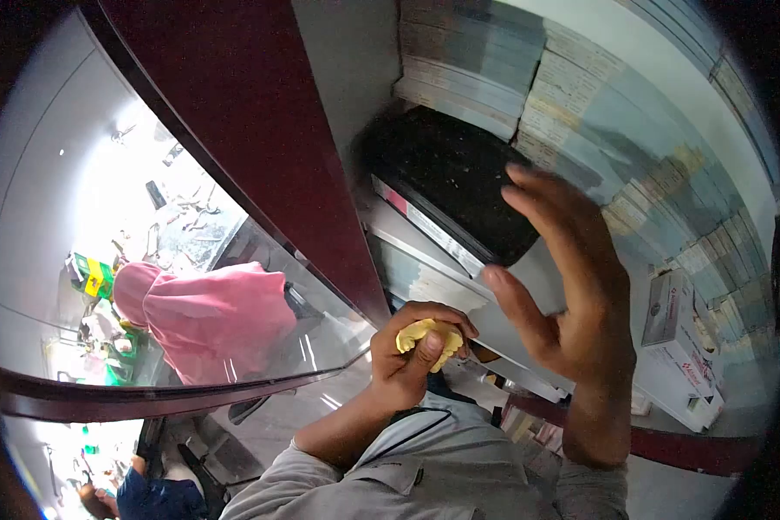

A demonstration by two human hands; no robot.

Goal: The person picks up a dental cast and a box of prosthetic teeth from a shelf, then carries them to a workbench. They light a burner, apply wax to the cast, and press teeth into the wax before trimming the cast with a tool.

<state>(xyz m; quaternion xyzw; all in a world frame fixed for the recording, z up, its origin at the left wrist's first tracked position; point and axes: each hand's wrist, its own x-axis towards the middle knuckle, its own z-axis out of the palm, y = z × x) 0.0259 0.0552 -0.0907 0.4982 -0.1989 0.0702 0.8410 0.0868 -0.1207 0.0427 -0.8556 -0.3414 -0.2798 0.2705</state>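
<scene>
My left hand is closed around a crumpled yellow cloth, with the thumb pressed on top of it. Raised on the right, my right hand has its fingers spread and holds nothing. Its thumb and fingertips overlap the right end of a dark, flat-topped box in this view. Pale specks dot the black top of that box, and a white and red label strip runs along its side. The box lies on a light shelf.
Stacks of pale boxes or bound files line the shelving behind. A white carton stands at the right. A dark red panel rises left of the shelf. Beyond glass, a person in pink is beside a cluttered bench; another in blue is below.
</scene>
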